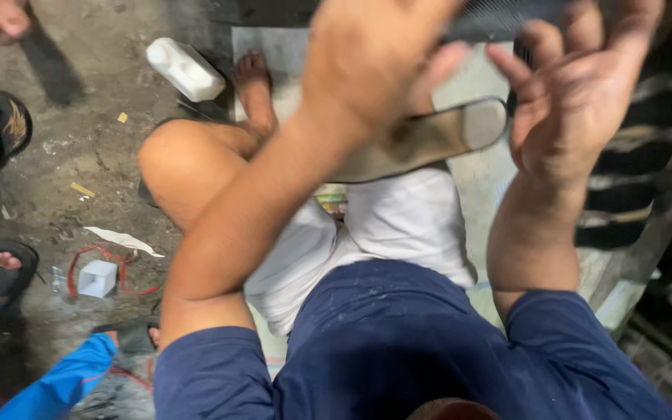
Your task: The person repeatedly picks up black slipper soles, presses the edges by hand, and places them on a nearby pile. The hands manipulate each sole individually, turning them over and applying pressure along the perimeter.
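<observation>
While gripped by the left hand (367,62), a flat worn rubber sole (421,140); right fingers (538,47) spread, loosely curled.

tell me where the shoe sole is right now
In the head view the shoe sole sits upper centre, held under the left hand, just left of the open right hand, above the person's white shorts.

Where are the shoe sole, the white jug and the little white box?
shoe sole (429,140), head view, its worn underside.
white jug (186,70), head view, its side.
little white box (97,278), head view, its top.

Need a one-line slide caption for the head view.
Seated person's left hand holds a worn sandal; right hand open beside it.
</observation>
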